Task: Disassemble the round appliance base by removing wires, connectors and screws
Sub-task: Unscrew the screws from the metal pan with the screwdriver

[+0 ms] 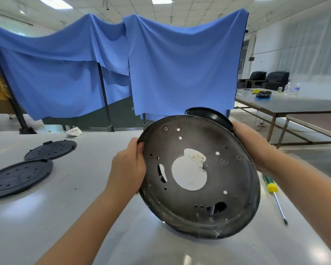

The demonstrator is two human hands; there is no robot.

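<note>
I hold the round appliance base point(235, 192) tilted up on its lower edge on the white table point(65, 207), its dark metal underside facing me. It has a large central opening, several small holes and a few screws; thin wires point(198, 158) show through the opening. My left hand point(129, 165) grips the left rim. My right hand point(250, 142) grips the upper right rim, beside a black plastic part point(208, 114) behind the base.
Two black round plastic covers point(50, 150) point(19, 176) lie at the left of the table. A yellow and green screwdriver point(275, 196) lies to the right of the base. A crumpled white cloth point(74, 131) sits at the far edge. Blue drapes point(180, 64) hang behind.
</note>
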